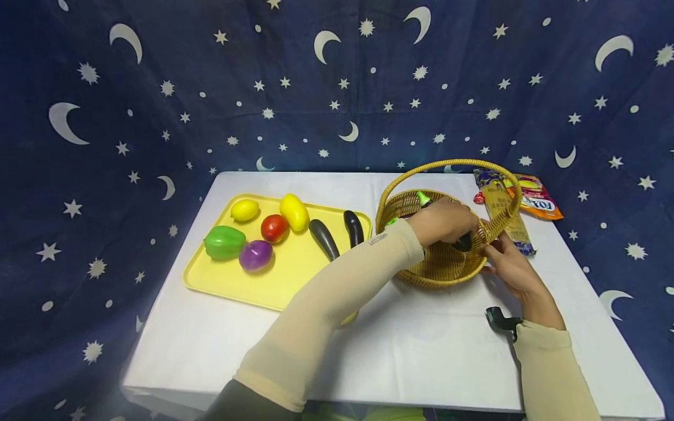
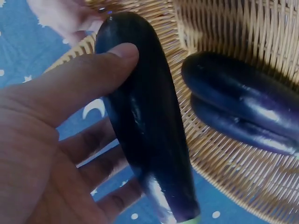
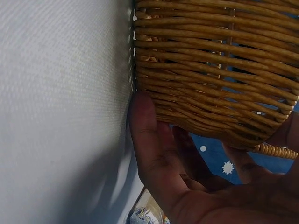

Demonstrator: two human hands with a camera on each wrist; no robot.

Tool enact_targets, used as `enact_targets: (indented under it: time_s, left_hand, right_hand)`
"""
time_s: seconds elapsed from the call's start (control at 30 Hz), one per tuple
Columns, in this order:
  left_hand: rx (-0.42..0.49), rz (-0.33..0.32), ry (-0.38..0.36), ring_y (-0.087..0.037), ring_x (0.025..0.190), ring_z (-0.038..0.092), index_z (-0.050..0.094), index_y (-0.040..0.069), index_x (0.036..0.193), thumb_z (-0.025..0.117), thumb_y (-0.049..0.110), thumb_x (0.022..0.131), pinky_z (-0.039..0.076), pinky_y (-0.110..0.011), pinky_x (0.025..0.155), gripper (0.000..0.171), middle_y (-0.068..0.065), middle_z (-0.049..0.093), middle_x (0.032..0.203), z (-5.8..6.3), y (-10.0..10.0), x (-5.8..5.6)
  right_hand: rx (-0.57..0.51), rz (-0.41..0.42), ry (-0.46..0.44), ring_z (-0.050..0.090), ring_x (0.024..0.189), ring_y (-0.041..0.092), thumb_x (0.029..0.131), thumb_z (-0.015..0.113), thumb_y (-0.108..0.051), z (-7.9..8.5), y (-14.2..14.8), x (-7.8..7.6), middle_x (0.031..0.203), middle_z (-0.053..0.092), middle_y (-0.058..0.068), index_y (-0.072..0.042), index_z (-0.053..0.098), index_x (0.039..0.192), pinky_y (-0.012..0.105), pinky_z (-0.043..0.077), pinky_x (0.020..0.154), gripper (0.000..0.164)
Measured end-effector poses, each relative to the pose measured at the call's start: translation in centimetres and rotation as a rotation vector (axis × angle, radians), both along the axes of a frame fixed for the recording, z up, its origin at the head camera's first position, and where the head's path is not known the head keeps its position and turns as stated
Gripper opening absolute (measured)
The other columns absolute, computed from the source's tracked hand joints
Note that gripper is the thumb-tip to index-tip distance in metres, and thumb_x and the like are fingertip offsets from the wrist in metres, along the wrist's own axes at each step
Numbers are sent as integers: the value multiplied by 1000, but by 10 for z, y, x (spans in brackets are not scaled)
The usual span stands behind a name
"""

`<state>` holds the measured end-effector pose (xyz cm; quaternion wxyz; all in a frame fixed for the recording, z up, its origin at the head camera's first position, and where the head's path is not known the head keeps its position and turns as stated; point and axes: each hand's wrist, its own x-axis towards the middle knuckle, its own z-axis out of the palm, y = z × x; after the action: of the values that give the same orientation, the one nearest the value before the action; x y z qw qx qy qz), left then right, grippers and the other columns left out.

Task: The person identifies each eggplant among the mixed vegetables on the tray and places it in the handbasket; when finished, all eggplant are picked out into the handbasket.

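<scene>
Inside the rim of a wicker basket (image 1: 437,283), my left hand (image 1: 444,222) holds a dark eggplant (image 2: 145,116). The thumb lies across its upper part and the fingers are behind it; its green stem end points down in the left wrist view. Two more eggplants (image 2: 243,93) lie side by side in the basket, partly cut off by the frame edge. My right hand (image 1: 511,263) grips the basket's right side by the base of the handle. In the right wrist view its fingers (image 3: 156,154) rest against the woven wall, low by the white tablecloth.
A yellow tray (image 1: 284,280) on the left carries a lemon (image 1: 244,210), a mango (image 1: 294,213), a tomato (image 1: 274,228), a green pepper (image 1: 224,242), a purple onion (image 1: 255,255) and two eggplants (image 1: 323,237). Behind the basket's right side lie a long packet (image 1: 500,202) and a red-orange bag (image 1: 539,199).
</scene>
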<state>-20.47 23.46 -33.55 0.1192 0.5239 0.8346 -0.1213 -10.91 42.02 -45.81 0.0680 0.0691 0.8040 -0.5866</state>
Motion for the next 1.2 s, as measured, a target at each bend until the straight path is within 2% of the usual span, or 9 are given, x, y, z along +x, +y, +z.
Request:
enact_targets:
  time_s: [0.2, 0.33, 0.47, 0.6, 0.77, 0.87, 1.0, 1.1, 1.2]
  left_hand:
    - [-35, 39, -39, -9, 105, 56, 69, 28, 128, 58, 27, 109, 53, -31, 103, 21, 8, 69, 129, -13, 5, 0]
    - [-77, 28, -56, -8, 107, 54, 65, 25, 134, 60, 25, 109, 52, -25, 102, 26, 7, 67, 131, -18, 10, 3]
    - [-111, 25, -36, -7, 108, 53, 62, 27, 140, 61, 25, 108, 52, -23, 103, 32, 7, 66, 135, -23, 14, 6]
    - [-132, 36, -6, -7, 109, 55, 61, 31, 144, 64, 25, 106, 54, -26, 103, 38, 9, 67, 139, -28, 14, 6]
    - [-129, 46, -24, -8, 108, 54, 54, 36, 153, 59, 18, 107, 51, -24, 93, 50, 9, 64, 142, -34, 13, 2]
    - [-121, 47, -47, -9, 104, 54, 59, 32, 148, 59, 14, 107, 48, -23, 88, 44, 8, 66, 137, -37, 12, -1]
    - [-137, 26, -36, -9, 105, 53, 64, 28, 136, 62, 15, 107, 51, -22, 93, 32, 7, 68, 136, -40, 12, -6]
    - [-159, 5, -12, -8, 108, 54, 63, 27, 136, 65, 17, 106, 53, -23, 99, 32, 7, 68, 140, -40, 13, -7]
    - [-172, 18, -8, -8, 106, 52, 64, 28, 137, 66, 17, 105, 52, -24, 98, 33, 9, 68, 141, -40, 15, -6]
  right_hand:
    - [-12, -12, -17, 47, 122, 4, 116, 30, -23, 0, 0, -1, 166, 22, 28, -29, -1, 173, 27, 61, 88, 65]
    - [-12, -11, -15, 49, 121, 2, 116, 32, -23, 3, 0, -1, 165, 23, 27, -28, 0, 173, 27, 61, 88, 65]
    - [-16, -11, -19, 51, 119, 0, 116, 33, -25, 3, -2, 0, 166, 23, 28, -29, 0, 173, 29, 61, 88, 66]
    - [-26, -18, -27, 51, 120, 2, 116, 33, -24, 3, -4, 1, 168, 21, 28, -30, -2, 173, 30, 61, 88, 67]
    - [-30, -24, -36, 49, 130, 13, 116, 32, -23, 3, -4, 1, 170, 19, 30, -31, -3, 173, 28, 61, 88, 67]
    - [-33, -22, -38, 46, 137, 21, 116, 32, -23, 3, -4, 0, 171, 17, 31, -30, -4, 173, 27, 60, 88, 67]
    - [-33, -22, -35, 44, 139, 25, 116, 31, -22, 3, -3, 0, 171, 17, 31, -29, -3, 173, 27, 60, 88, 67]
    - [-35, -22, -33, 43, 141, 26, 116, 31, -22, 3, -2, -1, 171, 17, 31, -30, -3, 173, 27, 59, 88, 66]
    - [-41, -22, -33, 41, 145, 31, 116, 31, -22, 2, -1, -1, 172, 16, 31, -32, -4, 172, 27, 59, 88, 66]
